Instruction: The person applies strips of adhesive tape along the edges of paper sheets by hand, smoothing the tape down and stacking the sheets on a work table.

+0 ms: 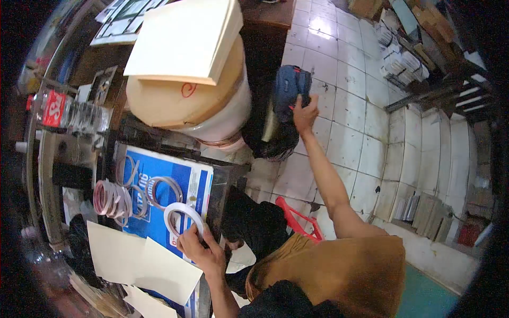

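My left hand (202, 250) pinches the lower rim of a white roll of tape (197, 213) above a blue printed box (139, 218). Several thinner tape rolls (110, 197) stand or lie on that box, left of the held one. My right arm reaches out over the floor, and my right hand (306, 114) grips a dark blue pouch (291, 87) with small red details. The fingers curl over the pouch's near edge, and its underside is hidden.
A stack of cream paper (180, 40) rests on a round lid over a white drum (225, 114). Loose cream sheets (143, 262) lie near the blue box. A plastic bottle (74, 114) is at left. A red plastic piece (299, 220) sits by my leg on the tiled floor (339, 138).
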Available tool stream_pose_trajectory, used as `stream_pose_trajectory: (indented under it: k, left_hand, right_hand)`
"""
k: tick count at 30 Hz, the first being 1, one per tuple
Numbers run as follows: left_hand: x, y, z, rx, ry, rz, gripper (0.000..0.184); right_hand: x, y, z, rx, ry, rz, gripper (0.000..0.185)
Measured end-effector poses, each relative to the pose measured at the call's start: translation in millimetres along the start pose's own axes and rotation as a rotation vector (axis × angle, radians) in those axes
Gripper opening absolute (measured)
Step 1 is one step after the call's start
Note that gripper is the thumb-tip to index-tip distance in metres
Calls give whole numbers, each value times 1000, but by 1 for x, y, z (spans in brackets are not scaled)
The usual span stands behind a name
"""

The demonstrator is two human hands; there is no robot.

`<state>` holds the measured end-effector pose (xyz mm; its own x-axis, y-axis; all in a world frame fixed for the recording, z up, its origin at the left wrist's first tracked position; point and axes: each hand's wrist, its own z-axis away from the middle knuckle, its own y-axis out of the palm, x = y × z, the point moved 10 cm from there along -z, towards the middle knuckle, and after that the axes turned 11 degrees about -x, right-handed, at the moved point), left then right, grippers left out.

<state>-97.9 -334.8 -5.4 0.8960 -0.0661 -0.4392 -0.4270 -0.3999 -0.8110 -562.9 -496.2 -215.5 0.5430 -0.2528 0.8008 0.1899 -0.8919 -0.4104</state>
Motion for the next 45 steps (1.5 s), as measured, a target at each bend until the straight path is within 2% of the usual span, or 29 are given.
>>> stream_pose_trajectory:
  k: [3, 6, 8, 12, 15, 18, 20, 23, 24, 25, 27, 28, 29, 32, 35, 38, 40, 41, 42, 44, 45]
  left_hand:
    - [1, 0, 0, -27, 4, -25, 22]
    - [-1, 3, 0, -14, 11, -64, 21]
    - [1, 5, 0, 6, -11, -60, 18]
    - [-5, 2, -3, -56, 44, -119, 19]
    - [-3, 1, -2, -99, 41, -87, 19]
    - [1, -8, 1, -190, 31, 0, 20]
    - [-4, -27, 11, -352, 144, 130, 19]
    - [-10, -62, 44, -521, 170, 391, 11]
    - [-7, -76, 64, -541, 109, 482, 12]
    - [-7, -91, 87, -556, 51, 579, 14]
    - [1, -128, 141, -632, -26, 816, 22]
    - [8, -167, 166, -786, 124, 862, 26]
    - [23, -200, 192, -911, 206, 896, 28]
    - [107, -257, 286, -1027, -30, 1010, 34]
    - [149, -258, 348, -891, -372, 1122, 40]
    - [155, -218, 369, -514, -729, 1087, 32]
    - [156, -175, 377, -132, -794, 991, 22]
    - [155, -156, 381, 69, -826, 836, 18]
    - [148, -144, 373, 96, -704, 737, 17]
    - [140, -120, 362, 217, -619, 681, 20]
    - [135, -114, 352, 301, -660, 627, 21]
  right_hand:
    - [24, 18, 19, 110, 154, -177, 57]
    - [41, 40, 48, 303, 7, 13, 73]
    - [41, 44, 62, 341, -8, -53, 81]
    - [75, 5, 72, 219, -298, -32, 91]
    - [110, -47, 91, 146, -416, -114, 83]
    - [152, -89, 137, 404, -171, -383, 73]
    - [178, -117, 178, 547, -222, -532, 67]
    - [227, -173, 227, 659, -383, -716, 59]
    - [246, -187, 235, 676, -462, -765, 57]
    - [266, -189, 240, 596, -631, -761, 57]
    - [309, -189, 252, 446, -834, -748, 59]
    - [326, -174, 257, 423, -903, -769, 61]
    - [340, -158, 263, 397, -867, -756, 63]
    - [344, -148, 273, 296, -929, -643, 65]
    - [350, -135, 274, 386, -945, -613, 69]
    - [341, -131, 274, 367, -915, -535, 71]
    - [341, -131, 275, 344, -931, -484, 70]
    - [339, -133, 276, 349, -927, -474, 70]
    - [343, -136, 276, 352, -923, -470, 70]
    - [345, -139, 276, 347, -933, -450, 70]
    - [347, -143, 276, 366, -921, -470, 71]
